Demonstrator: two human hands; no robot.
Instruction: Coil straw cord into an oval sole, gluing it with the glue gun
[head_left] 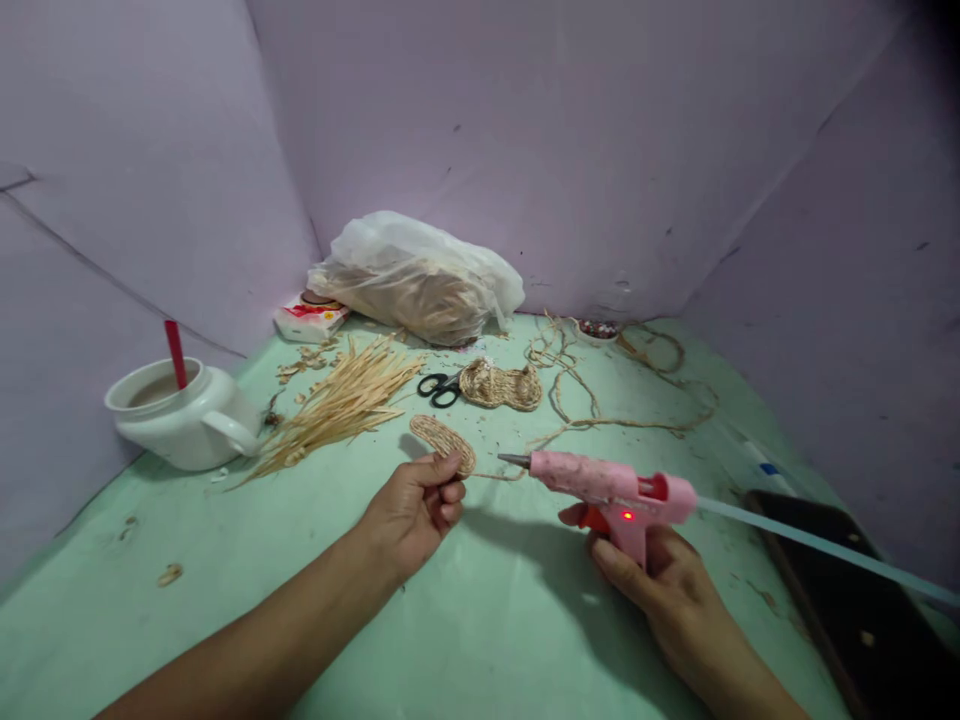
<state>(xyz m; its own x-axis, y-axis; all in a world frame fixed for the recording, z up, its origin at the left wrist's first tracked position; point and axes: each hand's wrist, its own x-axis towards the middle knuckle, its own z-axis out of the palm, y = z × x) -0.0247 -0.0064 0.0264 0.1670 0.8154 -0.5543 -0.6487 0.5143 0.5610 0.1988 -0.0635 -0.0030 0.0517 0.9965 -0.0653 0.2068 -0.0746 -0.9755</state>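
My left hand [415, 507] is closed on the near end of a small oval piece of coiled jute rope [442, 441], lifted a little above the green surface. A thin jute strand trails from that piece toward the right. My right hand [651, 572] grips the handle of a pink hot glue gun [611, 483] with a red light on. Its metal nozzle points left, a short gap from the oval piece. A clear glue stick [817, 547] sticks out of the gun's back toward the right.
A larger coiled jute shape [501, 385] and black scissors [439, 388] lie further back. Straw strips [341, 405] fan out at left beside a white pot [184, 415] with a red stick. A plastic bag [420, 277], loose jute cord [600, 400] and a dark flat object [847, 590] surround them.
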